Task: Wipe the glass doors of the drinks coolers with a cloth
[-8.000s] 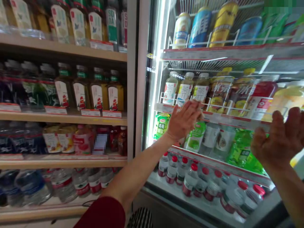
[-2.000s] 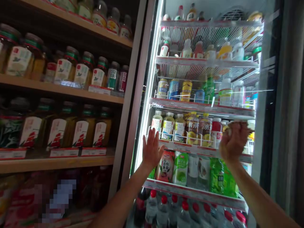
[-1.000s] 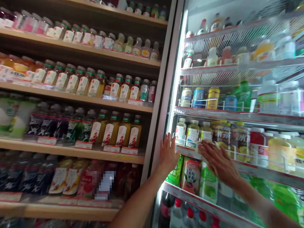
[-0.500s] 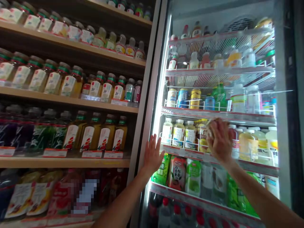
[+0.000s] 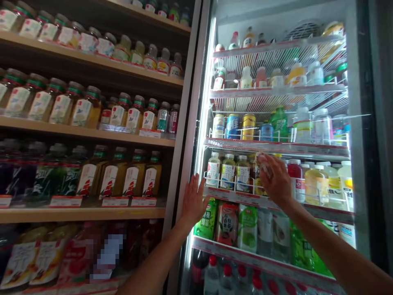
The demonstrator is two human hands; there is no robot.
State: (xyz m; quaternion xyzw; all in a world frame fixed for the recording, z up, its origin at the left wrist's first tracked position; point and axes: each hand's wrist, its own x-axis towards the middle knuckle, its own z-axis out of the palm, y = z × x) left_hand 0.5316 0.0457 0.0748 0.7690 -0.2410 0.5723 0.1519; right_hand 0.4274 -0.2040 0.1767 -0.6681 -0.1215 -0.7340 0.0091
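A tall drinks cooler with a glass door stands in front of me. My left hand lies with fingers spread against the door's left edge, beside the lit strip and the metal frame. On the glass, at the height of a row of bottles, my right hand is closed with bent fingers over a crumpled pale cloth. Its fingers hide most of the cloth, so cloth or tissue is hard to tell. Behind the glass near that hand are tea bottles and a red-capped bottle.
Wooden shelves full of bottles fill the left side, level with the cooler's frame. Lower in the cooler are drink cartons and red-capped bottles. Cans stand on a wire shelf above my right hand.
My right hand has slid left across the glass with the cloth, and its fingers now point more to the left. My left hand stays at the door's edge. The view has shifted slightly.
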